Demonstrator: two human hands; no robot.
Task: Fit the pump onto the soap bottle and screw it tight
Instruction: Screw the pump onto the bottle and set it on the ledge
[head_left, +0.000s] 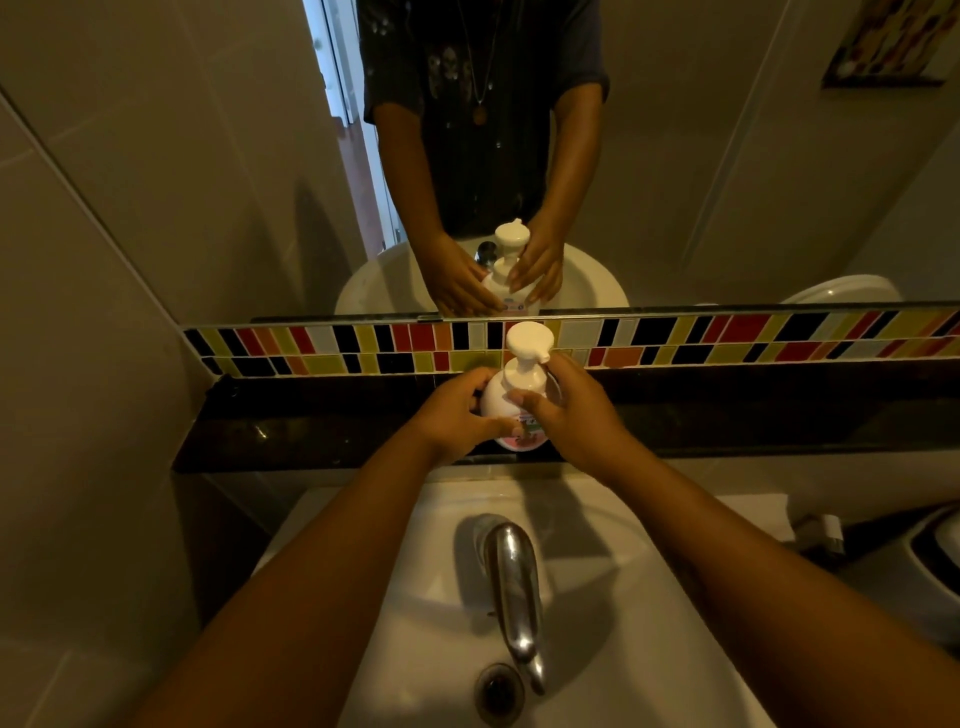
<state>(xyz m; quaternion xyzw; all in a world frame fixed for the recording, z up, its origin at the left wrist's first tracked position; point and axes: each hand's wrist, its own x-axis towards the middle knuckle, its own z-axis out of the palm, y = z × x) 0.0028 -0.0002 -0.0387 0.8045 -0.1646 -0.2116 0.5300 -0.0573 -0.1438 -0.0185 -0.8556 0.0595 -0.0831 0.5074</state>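
A white soap bottle with a pink label stands upright on the dark stone ledge behind the sink. A cream pump sits on its neck, nozzle pointing right. My left hand wraps the bottle's left side, thumb across the front. My right hand curls around the right side, thumb on the pump's collar. The bottle's lower part is hidden behind my fingers.
A white sink with a chrome tap and drain lies below my arms. A coloured tile strip and a mirror rise behind the ledge. A dark bowl sits at the right.
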